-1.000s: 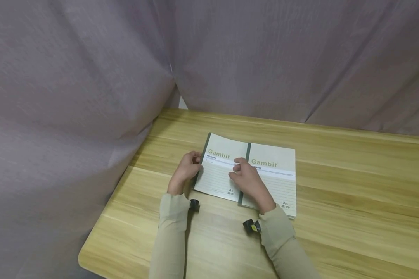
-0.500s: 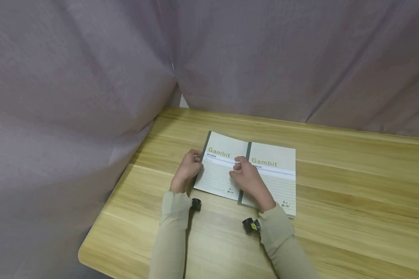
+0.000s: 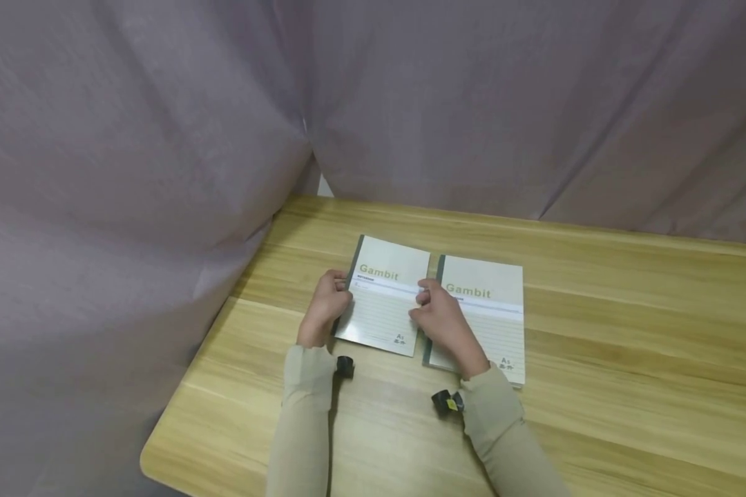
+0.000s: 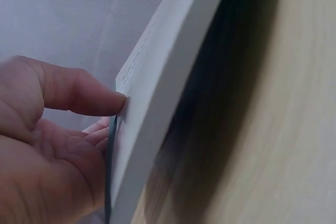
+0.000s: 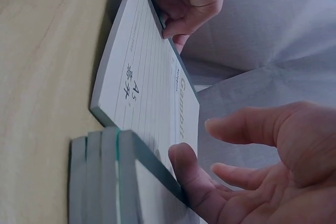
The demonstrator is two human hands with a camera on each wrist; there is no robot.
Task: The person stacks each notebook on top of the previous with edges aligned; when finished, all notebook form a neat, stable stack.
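Observation:
My left hand (image 3: pixel 325 305) pinches a pale "Gambit" notebook (image 3: pixel 376 316) by its dark green spine. In the left wrist view, the thumb (image 4: pixel 100 95) presses on the cover, and a dark shadow shows beneath the raised notebook. To its right lies a stack of similar notebooks (image 3: pixel 496 331), whose several spines (image 5: pixel 109 174) show in the right wrist view. Over the stack's left side is my right hand (image 3: pixel 444 321), its fingers and thumb spread apart with nothing gripped. One right fingertip (image 5: pixel 184 156) overlaps the left notebook's near edge.
The wood-grain table (image 3: pixel 628 345) has a rounded front left corner. Grey curtains (image 3: pixel 441 103) hang along its back and left sides. Each wrist wears a small black camera (image 3: pixel 345 367).
The left hand has drawn its notebook leftward, and a gap of bare table now separates it from the stack. The right hand and the stack have stayed almost in place.

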